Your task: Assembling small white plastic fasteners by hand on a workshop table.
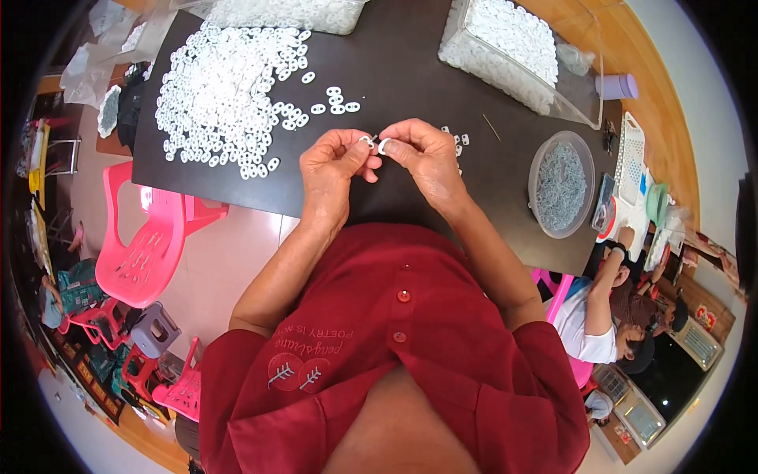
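Over the near part of the dark table, my left hand [335, 162] pinches a small white plastic piece [365, 140] between thumb and fingers. My right hand [426, 162] pinches another white piece [384, 147], curved at its edge. The two pieces are held close together; whether they touch is too small to tell. A wide heap of white oval pieces with two holes each [217, 87] lies beyond and left of my left hand. Several loose ones [335, 101] lie beyond my hands. A few small white pieces [464, 140] sit beside my right hand, partly hidden by it.
On the dark table [395, 63], a clear bin of white pieces [505, 47] stands far right, another bin [284, 14] far left. A round tub of small grey metal parts [561, 188] and a thin stick [491, 126] lie right. Another person [588, 324] sits at right; a pink chair [146, 245] stands left.
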Demonstrator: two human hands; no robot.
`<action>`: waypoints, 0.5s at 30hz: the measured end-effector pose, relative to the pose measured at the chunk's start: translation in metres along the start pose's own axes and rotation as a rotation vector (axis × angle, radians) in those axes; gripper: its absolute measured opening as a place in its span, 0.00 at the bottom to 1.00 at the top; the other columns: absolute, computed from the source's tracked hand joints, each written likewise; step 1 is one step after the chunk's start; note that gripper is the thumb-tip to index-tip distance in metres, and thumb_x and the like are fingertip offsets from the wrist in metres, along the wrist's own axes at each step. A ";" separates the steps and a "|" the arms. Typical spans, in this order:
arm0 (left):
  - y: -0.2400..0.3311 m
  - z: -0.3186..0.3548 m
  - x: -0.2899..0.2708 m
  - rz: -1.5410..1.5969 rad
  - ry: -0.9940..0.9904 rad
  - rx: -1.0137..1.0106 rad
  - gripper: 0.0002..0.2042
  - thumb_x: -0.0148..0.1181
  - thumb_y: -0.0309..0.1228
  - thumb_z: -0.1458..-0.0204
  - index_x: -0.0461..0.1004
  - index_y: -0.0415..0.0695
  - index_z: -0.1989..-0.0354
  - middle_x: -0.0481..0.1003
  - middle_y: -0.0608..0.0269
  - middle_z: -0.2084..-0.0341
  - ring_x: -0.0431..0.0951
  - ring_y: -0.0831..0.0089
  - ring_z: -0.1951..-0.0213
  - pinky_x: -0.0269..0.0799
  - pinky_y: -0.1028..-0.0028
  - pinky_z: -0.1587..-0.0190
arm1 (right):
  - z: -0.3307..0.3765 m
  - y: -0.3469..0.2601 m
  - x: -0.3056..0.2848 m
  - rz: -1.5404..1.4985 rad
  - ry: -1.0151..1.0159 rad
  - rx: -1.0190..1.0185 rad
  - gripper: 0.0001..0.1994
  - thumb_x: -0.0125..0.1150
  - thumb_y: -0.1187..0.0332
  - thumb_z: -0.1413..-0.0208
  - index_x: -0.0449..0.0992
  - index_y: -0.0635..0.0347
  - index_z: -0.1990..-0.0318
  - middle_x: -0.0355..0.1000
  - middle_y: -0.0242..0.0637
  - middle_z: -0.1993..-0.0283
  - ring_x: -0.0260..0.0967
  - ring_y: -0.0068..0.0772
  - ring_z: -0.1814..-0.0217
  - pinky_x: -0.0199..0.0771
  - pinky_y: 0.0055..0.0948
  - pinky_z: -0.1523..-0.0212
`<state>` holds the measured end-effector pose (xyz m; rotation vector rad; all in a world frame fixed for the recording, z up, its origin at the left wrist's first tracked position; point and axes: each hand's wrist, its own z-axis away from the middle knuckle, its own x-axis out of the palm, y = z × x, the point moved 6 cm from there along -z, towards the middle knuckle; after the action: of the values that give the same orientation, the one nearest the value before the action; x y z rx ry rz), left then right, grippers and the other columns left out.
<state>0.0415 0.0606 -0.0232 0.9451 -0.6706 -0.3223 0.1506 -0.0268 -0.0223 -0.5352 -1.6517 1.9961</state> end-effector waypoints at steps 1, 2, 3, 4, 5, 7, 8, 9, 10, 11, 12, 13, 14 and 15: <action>0.000 0.000 0.002 0.000 -0.001 -0.001 0.04 0.54 0.23 0.48 0.71 0.34 0.67 0.75 0.56 0.74 0.75 0.73 0.75 0.72 0.78 0.75 | 0.000 -0.001 0.000 -0.011 0.008 -0.006 0.06 0.55 0.76 0.48 0.74 0.64 0.62 0.72 0.28 0.69 0.65 0.13 0.70 0.64 0.14 0.71; -0.001 0.001 0.004 0.020 -0.008 -0.017 0.04 0.54 0.23 0.48 0.71 0.34 0.67 0.75 0.57 0.74 0.75 0.73 0.75 0.72 0.78 0.75 | 0.001 -0.004 0.000 -0.011 0.010 -0.006 0.06 0.55 0.76 0.48 0.74 0.64 0.62 0.72 0.28 0.69 0.65 0.13 0.70 0.64 0.14 0.71; -0.001 0.002 0.005 0.039 -0.013 -0.033 0.04 0.54 0.23 0.47 0.71 0.34 0.67 0.75 0.57 0.74 0.75 0.73 0.74 0.72 0.78 0.75 | 0.002 -0.008 0.000 -0.026 0.010 0.026 0.06 0.54 0.76 0.47 0.74 0.64 0.62 0.72 0.28 0.69 0.66 0.14 0.69 0.64 0.14 0.71; -0.001 0.002 0.005 0.039 -0.013 -0.034 0.04 0.54 0.23 0.47 0.71 0.34 0.67 0.75 0.57 0.74 0.75 0.73 0.74 0.72 0.78 0.75 | 0.003 -0.009 0.001 -0.041 0.011 0.058 0.06 0.54 0.76 0.47 0.74 0.65 0.62 0.72 0.28 0.69 0.66 0.14 0.69 0.63 0.15 0.71; -0.002 0.001 0.005 0.041 -0.015 -0.039 0.04 0.54 0.23 0.47 0.71 0.34 0.67 0.75 0.57 0.75 0.75 0.74 0.75 0.72 0.78 0.75 | 0.003 -0.011 0.000 -0.042 0.011 0.059 0.06 0.54 0.76 0.47 0.74 0.65 0.62 0.72 0.28 0.69 0.66 0.14 0.69 0.63 0.15 0.71; -0.003 0.001 0.004 0.043 -0.016 -0.043 0.04 0.54 0.23 0.47 0.71 0.34 0.66 0.75 0.57 0.75 0.75 0.74 0.75 0.71 0.78 0.76 | 0.003 -0.008 -0.001 -0.021 0.001 0.125 0.06 0.54 0.75 0.47 0.74 0.64 0.62 0.73 0.29 0.69 0.67 0.15 0.68 0.63 0.16 0.71; -0.003 0.002 0.002 0.036 -0.017 -0.036 0.05 0.54 0.23 0.47 0.72 0.34 0.66 0.75 0.57 0.75 0.74 0.74 0.76 0.71 0.79 0.76 | 0.004 -0.008 -0.002 -0.021 0.000 0.125 0.06 0.54 0.75 0.47 0.74 0.64 0.62 0.73 0.29 0.69 0.67 0.15 0.68 0.63 0.16 0.71; -0.002 0.002 0.001 0.029 -0.020 -0.028 0.05 0.54 0.23 0.47 0.72 0.34 0.66 0.75 0.58 0.75 0.74 0.75 0.76 0.70 0.79 0.76 | 0.004 -0.007 -0.002 -0.058 0.006 0.134 0.06 0.54 0.75 0.47 0.74 0.64 0.62 0.73 0.29 0.69 0.66 0.15 0.68 0.63 0.16 0.71; -0.002 0.002 0.001 0.029 -0.019 -0.028 0.05 0.54 0.23 0.47 0.72 0.34 0.66 0.75 0.58 0.75 0.74 0.75 0.76 0.70 0.79 0.76 | 0.004 -0.006 -0.003 -0.095 0.012 0.142 0.06 0.54 0.76 0.47 0.74 0.63 0.62 0.73 0.29 0.69 0.66 0.14 0.69 0.63 0.16 0.70; -0.001 0.003 0.001 0.007 -0.021 -0.020 0.05 0.54 0.23 0.47 0.72 0.34 0.65 0.75 0.58 0.75 0.73 0.76 0.76 0.70 0.79 0.77 | 0.004 -0.006 -0.003 -0.095 0.010 0.142 0.06 0.54 0.76 0.47 0.74 0.63 0.62 0.73 0.29 0.69 0.66 0.14 0.69 0.63 0.16 0.70; 0.000 0.005 0.001 -0.016 -0.023 -0.014 0.06 0.54 0.24 0.48 0.72 0.34 0.64 0.75 0.58 0.75 0.73 0.76 0.77 0.69 0.80 0.77 | 0.004 -0.005 -0.004 -0.119 0.003 0.159 0.07 0.54 0.76 0.47 0.74 0.63 0.62 0.73 0.29 0.69 0.66 0.15 0.69 0.63 0.16 0.70; 0.001 0.006 0.002 -0.016 -0.023 -0.015 0.06 0.54 0.24 0.48 0.72 0.34 0.64 0.75 0.58 0.75 0.73 0.76 0.77 0.69 0.80 0.77 | 0.004 -0.004 -0.004 -0.143 -0.004 0.177 0.07 0.54 0.76 0.48 0.75 0.62 0.61 0.73 0.30 0.69 0.66 0.15 0.69 0.64 0.16 0.70; 0.002 0.007 0.002 -0.033 -0.022 -0.004 0.07 0.54 0.24 0.48 0.72 0.34 0.63 0.74 0.59 0.75 0.73 0.77 0.76 0.69 0.80 0.77 | 0.004 -0.004 -0.004 -0.143 -0.005 0.178 0.07 0.54 0.76 0.48 0.75 0.62 0.61 0.73 0.30 0.69 0.66 0.15 0.69 0.64 0.16 0.70; 0.004 0.007 0.003 -0.050 -0.020 0.008 0.07 0.54 0.24 0.48 0.72 0.34 0.62 0.74 0.59 0.75 0.73 0.77 0.76 0.69 0.80 0.76 | 0.003 -0.004 -0.004 -0.163 -0.002 0.197 0.07 0.55 0.76 0.48 0.75 0.63 0.61 0.73 0.30 0.69 0.66 0.16 0.69 0.64 0.16 0.70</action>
<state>0.0386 0.0565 -0.0162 0.9680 -0.6681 -0.3741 0.1527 -0.0309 -0.0182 -0.3167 -1.4299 2.0101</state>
